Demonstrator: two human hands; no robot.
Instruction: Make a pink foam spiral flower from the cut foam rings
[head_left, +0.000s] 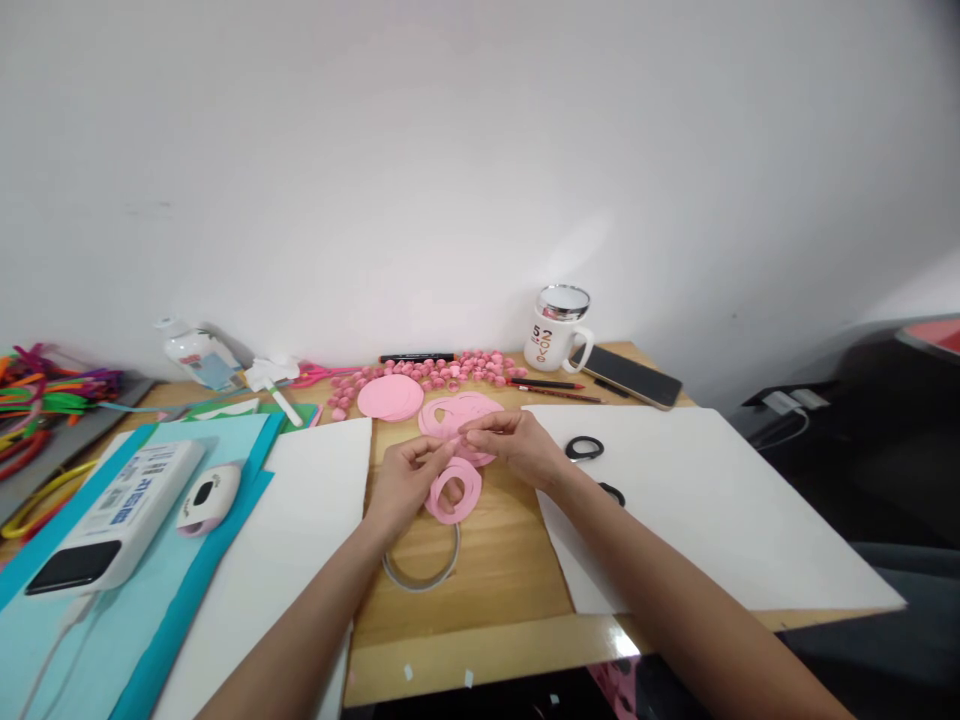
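Observation:
My left hand (pixel 409 478) and my right hand (pixel 517 447) meet over the middle of the wooden table, fingertips pinched together on a small piece of pink paper, partly hidden by the fingers. Cut pink paper rings (pixel 471 503) lie just below the fingertips, close to my left hand. More pink paper cut-outs (pixel 480 404) spread behind the hands. Farther back sit a stack of pink paper discs (pixel 388 398) and many small rolled pink paper pieces (pixel 435 376). A thin grey ring (pixel 421 588) rests on the wood nearer to me.
White sheets (pixel 330 470) flank the work area; scissors with black handles (pixel 585 447) lie partly under my right arm. A mug (pixel 551 343), a phone (pixel 634 378) and pencils (pixel 559 393) stand or lie behind. At left are a power bank (pixel 124 510) and a bottle (pixel 202 358).

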